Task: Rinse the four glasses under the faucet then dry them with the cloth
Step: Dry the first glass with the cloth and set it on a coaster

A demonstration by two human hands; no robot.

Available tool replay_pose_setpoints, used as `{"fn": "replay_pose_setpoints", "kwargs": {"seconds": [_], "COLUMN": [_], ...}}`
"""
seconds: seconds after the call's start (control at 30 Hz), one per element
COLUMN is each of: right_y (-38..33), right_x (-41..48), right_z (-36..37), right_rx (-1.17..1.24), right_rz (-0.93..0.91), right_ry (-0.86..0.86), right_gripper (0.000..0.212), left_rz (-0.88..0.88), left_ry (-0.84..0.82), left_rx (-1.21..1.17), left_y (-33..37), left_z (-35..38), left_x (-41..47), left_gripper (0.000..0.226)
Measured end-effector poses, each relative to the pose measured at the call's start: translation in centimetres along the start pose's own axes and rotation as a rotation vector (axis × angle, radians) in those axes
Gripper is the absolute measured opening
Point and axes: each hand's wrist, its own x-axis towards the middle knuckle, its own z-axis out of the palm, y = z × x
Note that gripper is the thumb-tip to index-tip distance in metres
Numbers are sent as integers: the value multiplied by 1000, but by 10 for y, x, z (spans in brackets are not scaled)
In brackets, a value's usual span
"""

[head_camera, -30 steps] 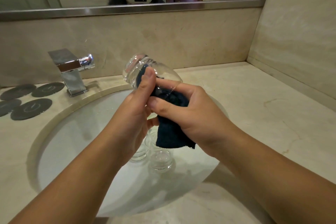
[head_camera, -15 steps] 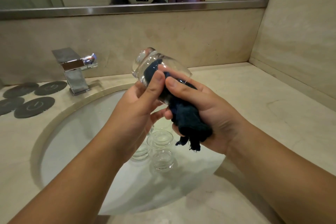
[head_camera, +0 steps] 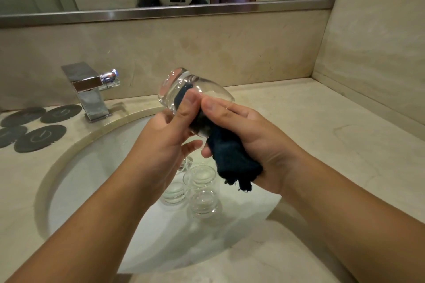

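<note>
My left hand (head_camera: 165, 142) grips a clear glass (head_camera: 181, 89) held tilted above the sink, its base pointing up and away to the left. A dark blue cloth (head_camera: 232, 156) is stuffed into the glass's mouth and hangs out below. My right hand (head_camera: 248, 135) grips that cloth, thumb lying against the glass. Three more clear glasses stand upright in the white basin (head_camera: 92, 167) under my hands: one (head_camera: 200, 177), one (head_camera: 203, 203), and one (head_camera: 173, 192) partly hidden by my left wrist. The chrome faucet (head_camera: 89, 89) stands at the back left; no water runs.
Several dark round coasters (head_camera: 40, 138) lie on the beige marble counter (head_camera: 322, 145) left of the faucet. A mirror (head_camera: 161, 11) runs along the back wall. A side wall closes the counter on the right.
The glass has turned in my hands and shifted slightly, with the cloth worked deeper inside. My right hand has bunched the hanging cloth into a tighter wad.
</note>
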Motion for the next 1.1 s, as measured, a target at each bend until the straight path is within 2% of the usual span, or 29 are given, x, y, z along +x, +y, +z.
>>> {"fn": "replay_pose_setpoints", "kwargs": {"seconds": [0.1,0.23,0.33,0.43,0.53,0.77,0.87,0.97,1.1], "right_y": [0,6,9,8,7,2,4,4,3], "right_x": [1,5,3,0,0,3,3,0,-2], "right_z": [-3,-4,-3,-2,0,-3,-2,0,1], "right_rx": [43,-1,-158,-147,-93,26,-39,-180,-213], "right_rz": [30,-34,-82,-82,-69,2,-21,-58,-77], "right_ry": [4,-1,18,21,17,-8,2,23,37], "right_gripper": [52,49,41,34,46,54,41,20,17], "left_rz": [13,-8,-37,-28,-1,56,17,-22,-29], "left_ry": [5,-45,-25,-9,-15,-25,-27,-10,-7], "left_rx": [-64,-97,-61,-25,-45,-129,-128,-98,-23], "left_y": [1,3,4,4,4,4,5,4,4], "left_z": [1,3,3,1,-1,2,3,3,3], "left_x": [0,-2,-4,-4,-2,-2,-2,-3,-2], "left_gripper": [73,54,69,83,86,78,73,84,90]}}
